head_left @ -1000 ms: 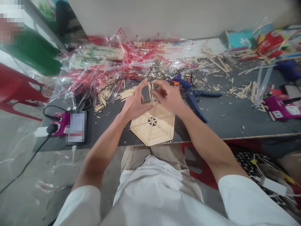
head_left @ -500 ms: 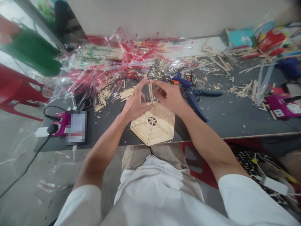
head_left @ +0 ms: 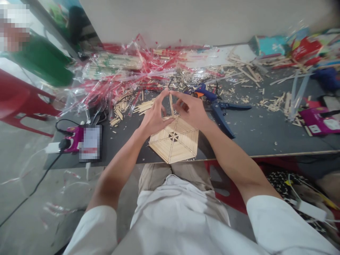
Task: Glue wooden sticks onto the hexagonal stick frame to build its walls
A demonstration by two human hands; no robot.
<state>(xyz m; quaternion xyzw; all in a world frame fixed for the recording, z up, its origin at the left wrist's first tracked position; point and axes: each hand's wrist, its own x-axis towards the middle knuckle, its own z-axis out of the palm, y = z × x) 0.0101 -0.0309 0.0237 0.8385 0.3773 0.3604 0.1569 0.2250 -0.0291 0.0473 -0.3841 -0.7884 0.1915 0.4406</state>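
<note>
Pinching an upright craft stick point(head_left: 171, 105) between the fingertips of the left hand point(head_left: 155, 115) and the right hand point(head_left: 190, 111), with both hands drawn close together above a hexagonal frame of craft sticks point(head_left: 174, 140) lying flat near the edge of the dark table point(head_left: 265, 138). Seemingly setting the stick's lower end at the frame's far corner, with the next move calling for a steady, square hold there. Blue-handled pliers point(head_left: 220, 118) and a blue glue gun point(head_left: 203, 91) are lying beyond the right hand, among loose stick pieces point(head_left: 271, 102).
</note>
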